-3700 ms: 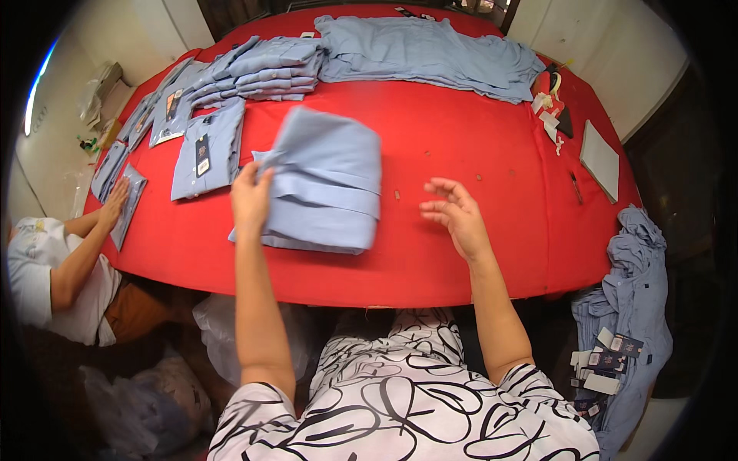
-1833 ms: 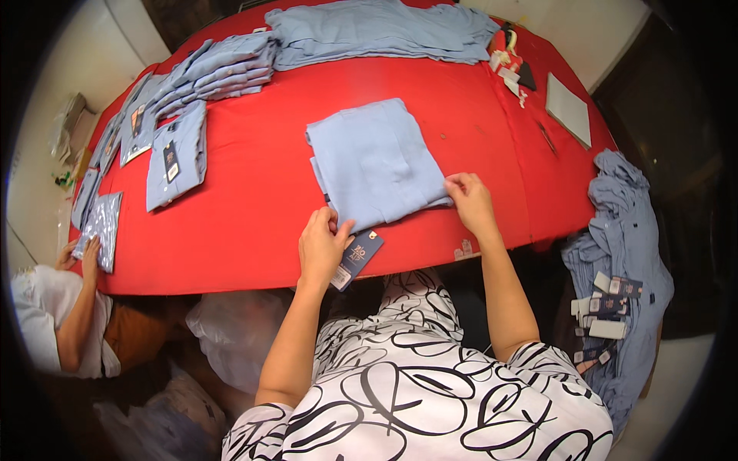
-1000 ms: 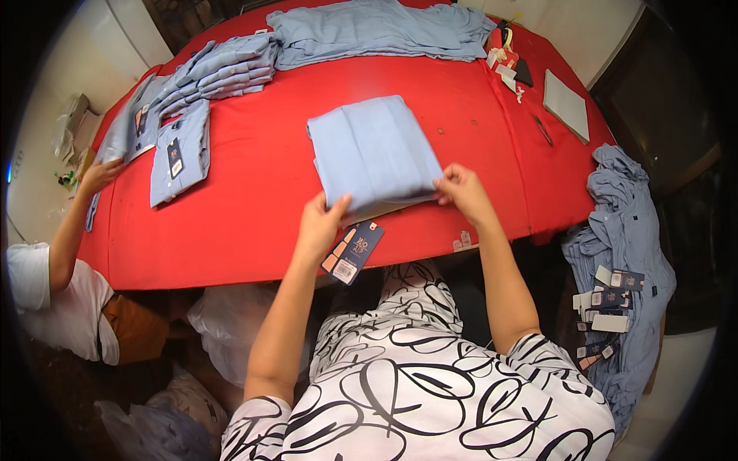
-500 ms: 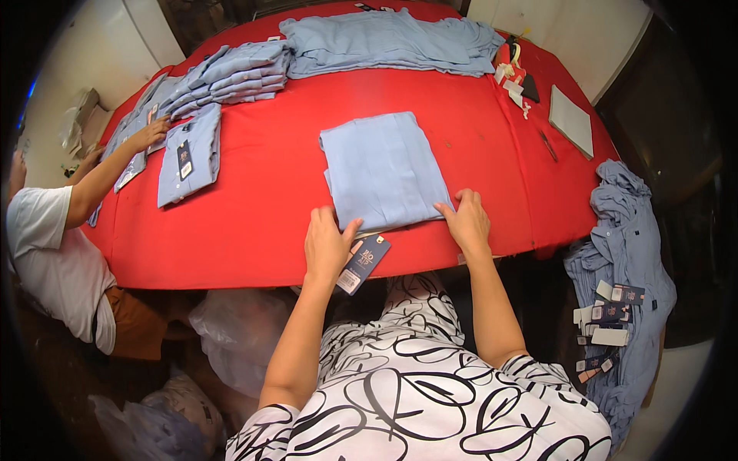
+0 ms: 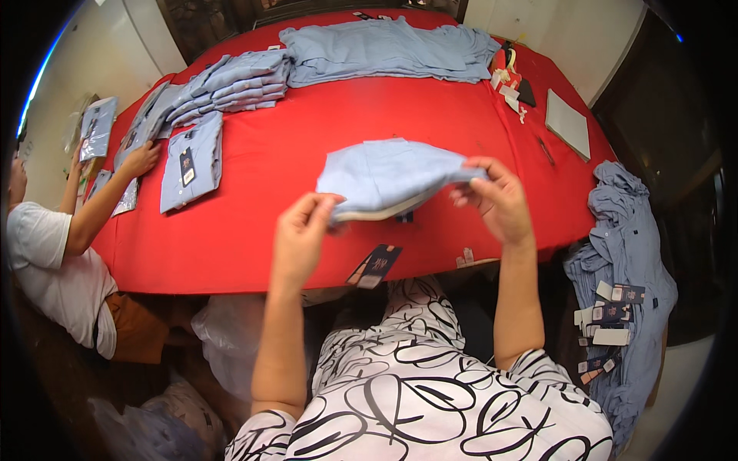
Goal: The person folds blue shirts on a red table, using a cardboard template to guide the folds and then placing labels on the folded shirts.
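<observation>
A folded light blue shirt [image 5: 384, 175] is lifted at its near edge, bowed between my two hands above the red table. My left hand [image 5: 300, 238] pinches its near left corner between thumb and fingers. At the near right corner, my right hand [image 5: 501, 201] grips the cloth, thumb and fingers closed on it. Beneath the shirt, a dark hang tag [image 5: 378, 266] lies over the table's front edge, with a paler tag partly under it. The shirt's underside is mostly hidden.
The red-covered table [image 5: 269, 169] carries a stack of folded shirts [image 5: 238, 84] and spread blue garments [image 5: 384, 50]. A tagged folded shirt [image 5: 192, 163] lies left, near a co-worker's hand [image 5: 141, 159]. Tagged shirts [image 5: 626, 246] hang at right. A white pad [image 5: 569, 123] lies far right.
My hands have taken the shirt's near corners and raised that edge off the table; my right hand moved up and right. The co-worker now holds up a packed shirt at far left.
</observation>
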Demonstrator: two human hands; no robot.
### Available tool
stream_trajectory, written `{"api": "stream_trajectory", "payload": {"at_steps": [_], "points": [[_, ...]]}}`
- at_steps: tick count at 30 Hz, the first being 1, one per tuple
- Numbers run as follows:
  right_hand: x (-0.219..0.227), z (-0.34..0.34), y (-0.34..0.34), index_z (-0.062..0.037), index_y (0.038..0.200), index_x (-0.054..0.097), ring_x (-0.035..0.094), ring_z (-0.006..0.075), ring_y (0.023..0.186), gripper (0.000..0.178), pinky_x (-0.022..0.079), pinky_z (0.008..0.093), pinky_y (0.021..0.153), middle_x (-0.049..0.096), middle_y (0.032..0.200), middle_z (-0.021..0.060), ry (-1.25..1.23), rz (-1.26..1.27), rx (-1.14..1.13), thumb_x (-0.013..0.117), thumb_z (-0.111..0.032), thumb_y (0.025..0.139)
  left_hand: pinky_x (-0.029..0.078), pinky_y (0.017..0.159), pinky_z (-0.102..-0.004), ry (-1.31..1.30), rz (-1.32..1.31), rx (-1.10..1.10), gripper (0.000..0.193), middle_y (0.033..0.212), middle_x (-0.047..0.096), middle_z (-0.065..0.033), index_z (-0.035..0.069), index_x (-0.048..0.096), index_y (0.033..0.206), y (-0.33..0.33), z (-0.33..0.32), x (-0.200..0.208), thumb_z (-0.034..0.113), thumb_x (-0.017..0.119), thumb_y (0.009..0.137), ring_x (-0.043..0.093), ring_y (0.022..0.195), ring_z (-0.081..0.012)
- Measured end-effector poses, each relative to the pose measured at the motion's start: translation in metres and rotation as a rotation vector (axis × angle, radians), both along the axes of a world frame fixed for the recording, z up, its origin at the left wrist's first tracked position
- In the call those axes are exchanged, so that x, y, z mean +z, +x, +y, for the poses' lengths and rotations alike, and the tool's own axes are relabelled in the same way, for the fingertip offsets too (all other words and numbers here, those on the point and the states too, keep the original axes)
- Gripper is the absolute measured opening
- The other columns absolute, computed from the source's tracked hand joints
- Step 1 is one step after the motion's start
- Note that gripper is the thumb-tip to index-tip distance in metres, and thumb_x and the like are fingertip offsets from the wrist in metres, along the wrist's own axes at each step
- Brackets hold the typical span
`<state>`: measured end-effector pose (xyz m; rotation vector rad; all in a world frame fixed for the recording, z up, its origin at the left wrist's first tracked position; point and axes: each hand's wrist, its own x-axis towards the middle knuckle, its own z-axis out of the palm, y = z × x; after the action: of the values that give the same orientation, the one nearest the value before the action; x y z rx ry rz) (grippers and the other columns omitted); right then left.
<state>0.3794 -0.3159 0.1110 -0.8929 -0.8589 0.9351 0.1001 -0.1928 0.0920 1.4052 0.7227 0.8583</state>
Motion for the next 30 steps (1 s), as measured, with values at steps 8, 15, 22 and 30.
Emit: {"api": "stream_trajectory", "payload": {"at_steps": [8, 15, 22, 30], "points": [[0.044, 0.041, 0.046, -0.0016, 0.102, 0.067, 0.054, 0.0049, 0.072, 0.018, 0.041, 0.0212, 0.061, 0.063, 0.076, -0.0009, -0.341, -0.641, -0.091, 0.063, -0.016, 0.092, 0.044, 0.062, -0.0224, 0.264, 0.18, 0.045, 0.019, 0.072, 0.06, -0.0006, -0.004, 0.066, 0.094, 0.021, 0.047, 0.058, 0.015, 0.065, 0.092, 0.054, 0.067, -0.0078], [-0.123, 0.129, 0.071, -0.0035, 0.105, 0.062, 0.057, 0.0091, 0.082, 0.019, 0.047, 0.0229, 0.077, 0.064, 0.093, 0.0037, -0.382, -0.441, -0.312, 0.067, -0.014, 0.091, 0.05, 0.067, -0.0328, 0.144, 0.457, 0.122, 0.017, 0.081, 0.066, -0.0095, -0.001, 0.068, 0.093, 0.075, 0.145, -0.101, 0.016, 0.066, 0.088, 0.061, 0.075, -0.0167], [-0.142, 0.111, 0.052, -0.0022, 0.114, 0.063, 0.061, 0.0163, 0.098, 0.03, 0.049, 0.0275, 0.085, 0.065, 0.108, 0.0102, -0.318, -0.451, -0.11, 0.067, -0.004, 0.085, 0.052, 0.078, -0.0347, 0.123, 0.477, -0.048, 0.031, 0.107, 0.066, -0.016, 0.002, 0.065, 0.115, 0.072, 0.17, -0.115, 0.008, 0.066, 0.085, 0.065, 0.089, -0.0233], [-0.115, 0.093, 0.031, -0.0076, 0.118, 0.066, 0.051, 0.0292, 0.121, 0.032, 0.043, 0.0383, 0.1, 0.055, 0.132, 0.0151, -0.41, -0.95, -0.445, 0.066, -0.015, 0.086, 0.05, 0.08, -0.0367, 0.372, 0.671, 0.334, 0.03, 0.103, 0.064, -0.013, 0.002, 0.063, 0.111, 0.035, 0.088, -0.061, 0.02, 0.067, 0.088, 0.062, 0.091, -0.0243]]}}
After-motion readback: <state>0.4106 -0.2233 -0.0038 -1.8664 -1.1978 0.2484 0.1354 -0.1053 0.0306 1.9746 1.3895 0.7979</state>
